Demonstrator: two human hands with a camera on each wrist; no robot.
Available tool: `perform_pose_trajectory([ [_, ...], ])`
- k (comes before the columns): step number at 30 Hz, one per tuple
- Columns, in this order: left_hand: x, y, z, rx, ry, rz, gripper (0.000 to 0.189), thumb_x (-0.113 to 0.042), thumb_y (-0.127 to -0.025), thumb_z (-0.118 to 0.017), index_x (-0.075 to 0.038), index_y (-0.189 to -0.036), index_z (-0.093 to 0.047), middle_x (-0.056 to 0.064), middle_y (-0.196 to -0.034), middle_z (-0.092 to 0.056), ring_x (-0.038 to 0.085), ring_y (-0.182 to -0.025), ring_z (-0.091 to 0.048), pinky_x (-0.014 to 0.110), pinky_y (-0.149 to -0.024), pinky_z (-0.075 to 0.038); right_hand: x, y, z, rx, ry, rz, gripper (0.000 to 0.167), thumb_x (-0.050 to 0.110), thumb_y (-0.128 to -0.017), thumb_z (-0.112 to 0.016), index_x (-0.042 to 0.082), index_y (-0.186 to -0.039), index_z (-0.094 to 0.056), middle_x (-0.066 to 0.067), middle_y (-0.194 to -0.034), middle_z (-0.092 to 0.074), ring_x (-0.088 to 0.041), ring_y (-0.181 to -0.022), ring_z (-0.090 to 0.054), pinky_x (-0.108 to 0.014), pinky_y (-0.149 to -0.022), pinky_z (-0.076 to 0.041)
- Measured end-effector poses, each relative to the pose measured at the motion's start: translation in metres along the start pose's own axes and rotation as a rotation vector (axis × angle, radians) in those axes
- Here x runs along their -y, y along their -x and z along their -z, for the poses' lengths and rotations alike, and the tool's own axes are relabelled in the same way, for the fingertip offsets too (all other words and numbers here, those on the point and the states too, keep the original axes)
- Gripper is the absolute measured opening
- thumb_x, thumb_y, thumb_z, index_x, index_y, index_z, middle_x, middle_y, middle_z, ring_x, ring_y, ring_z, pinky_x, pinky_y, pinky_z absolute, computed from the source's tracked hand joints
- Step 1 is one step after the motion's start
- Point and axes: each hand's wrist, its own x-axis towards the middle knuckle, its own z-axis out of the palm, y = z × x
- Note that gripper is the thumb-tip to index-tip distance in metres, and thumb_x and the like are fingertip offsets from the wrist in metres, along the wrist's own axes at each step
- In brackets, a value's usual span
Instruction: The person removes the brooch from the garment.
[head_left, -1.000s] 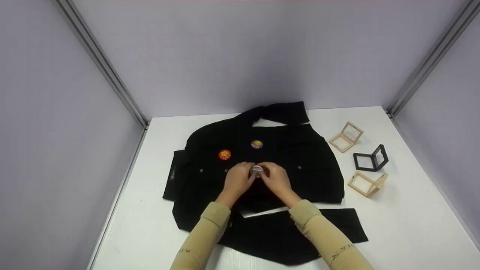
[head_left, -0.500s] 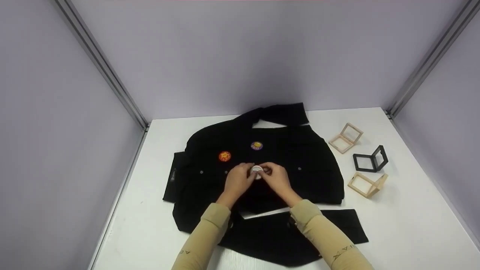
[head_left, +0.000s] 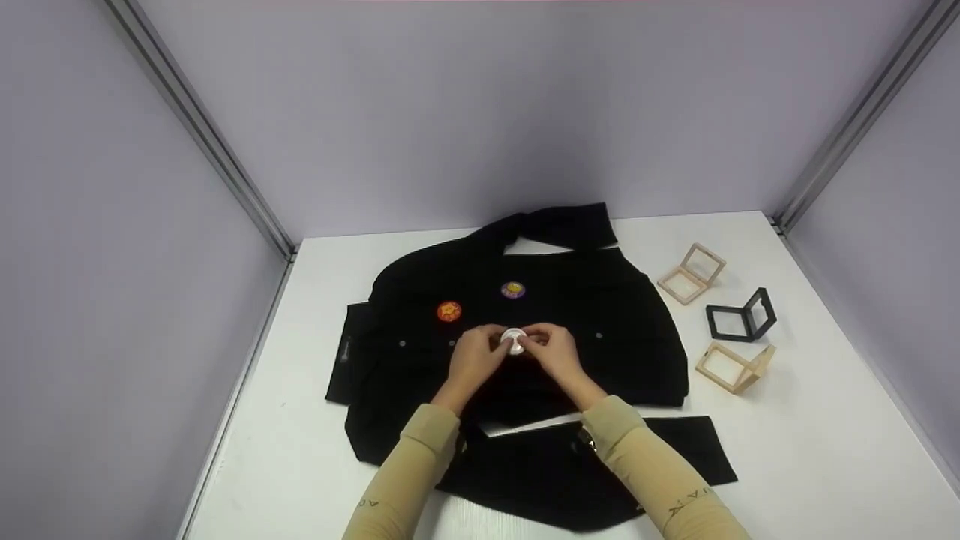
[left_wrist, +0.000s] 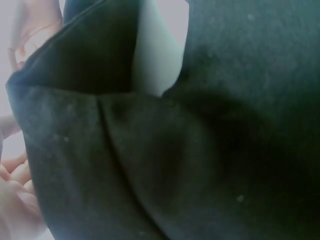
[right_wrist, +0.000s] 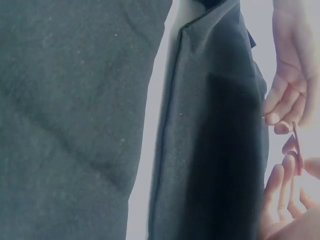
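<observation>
Showing its pale side to the head camera, a round white disc (head_left: 514, 341) is held between the two hands, above the middle of a black garment (head_left: 637, 360). From this view its outline is almost a circle, equally long in each direction. In the right wrist view it seems to be seen nearly from the edge, as a thin reddish strip with its long axis close to upright in that picture, but the strong light there makes this not fully certain.

The left hand (head_left: 474, 358) pinches the disc at its left side, with the thumb lying over the pale face. The right hand (head_left: 556, 352) pinches the opposite side in the same manner, so both thumbs come near each other and the fingers are bent behind the rim. The gap in each hand is only as wide as the thin disc.

Farther up on the cloth lie a red badge (head_left: 449, 311) with a yellow star and, to its right, a purple badge (head_left: 513, 290) with a yellow figure. The garment is spread on a white table (head_left: 825, 435).
</observation>
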Motion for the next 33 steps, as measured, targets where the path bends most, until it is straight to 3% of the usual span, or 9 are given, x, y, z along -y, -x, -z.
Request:
perform_pose_trajectory([
  [4, -0.0007, 0.0006, 0.0000, 0.008, 0.001, 0.012, 0.018, -0.016, -0.096, -0.077, -0.004, -0.110, -0.080, 0.008, -0.092, -0.078, 0.019, -0.081, -0.069, 0.036, -0.074, -0.060, -0.0023, 0.0004, 0.0008, 0.010, -0.004, -0.003, 0.019, -0.001, -0.093, -0.077, -0.014, -0.106, -0.074, -0.026, -0.094, -0.079, -0.027, -0.075, -0.077, -0.021, -0.062, -0.061],
  [9, 0.0002, 0.0012, -0.0007, 0.009, 0.001, 0.008, 0.020, -0.016, -0.096, -0.077, -0.003, -0.110, -0.080, 0.007, -0.090, -0.077, 0.017, -0.079, -0.066, 0.034, -0.074, -0.058, -0.0042, 0.0009, -0.0002, 0.020, -0.014, -0.010, 0.020, 0.000, -0.094, -0.075, -0.016, -0.107, -0.073, -0.029, -0.096, -0.078, -0.035, -0.076, -0.078, -0.028, -0.065, -0.065],
  [17, 0.0005, 0.0015, 0.0004, 0.016, 0.115, 0.073, 0.019, -0.016, -0.098, -0.074, -0.002, -0.109, -0.080, 0.008, -0.091, -0.076, 0.013, -0.077, -0.063, 0.029, -0.071, -0.056, -0.0045, 0.0007, -0.0021, 0.021, -0.048, -0.067, 0.019, 0.000, -0.094, -0.074, -0.015, -0.104, -0.072, -0.025, -0.092, -0.079, -0.015, -0.068, -0.072, -0.023, -0.063, -0.061],
  [22, 0.0002, 0.0011, 0.0009, 0.007, 0.176, 0.109, 0.017, -0.016, -0.097, -0.076, 0.000, -0.104, -0.079, 0.010, -0.090, -0.077, 0.013, -0.076, -0.063, 0.027, -0.071, -0.056, -0.0033, 0.0015, -0.0024, 0.027, -0.078, -0.094, 0.018, 0.001, -0.096, -0.073, -0.015, -0.105, -0.072, -0.028, -0.097, -0.079, -0.015, -0.070, -0.073, -0.023, -0.064, -0.061],
  [27, 0.0007, 0.0014, 0.0000, 0.015, 0.168, 0.137, 0.016, -0.016, -0.096, -0.076, -0.002, -0.103, -0.079, 0.009, -0.090, -0.076, 0.011, -0.075, -0.062, 0.025, -0.070, -0.055, -0.0023, 0.0016, -0.0034, 0.034, -0.100, -0.138, 0.018, 0.000, -0.096, -0.073, -0.014, -0.107, -0.072, -0.026, -0.099, -0.079, -0.013, -0.069, -0.073, -0.021, -0.064, -0.062],
  [33, -0.0010, 0.0011, 0.0007, 0.011, 0.143, 0.126, 0.015, -0.015, -0.095, -0.076, -0.003, -0.104, -0.078, 0.009, -0.091, -0.076, 0.014, -0.077, -0.064, 0.029, -0.073, -0.057, -0.0009, 0.0008, -0.0040, 0.016, -0.109, -0.138, 0.015, -0.002, -0.094, -0.074, -0.013, -0.104, -0.073, -0.021, -0.092, -0.080, -0.009, -0.066, -0.069, -0.018, -0.061, -0.058],
])
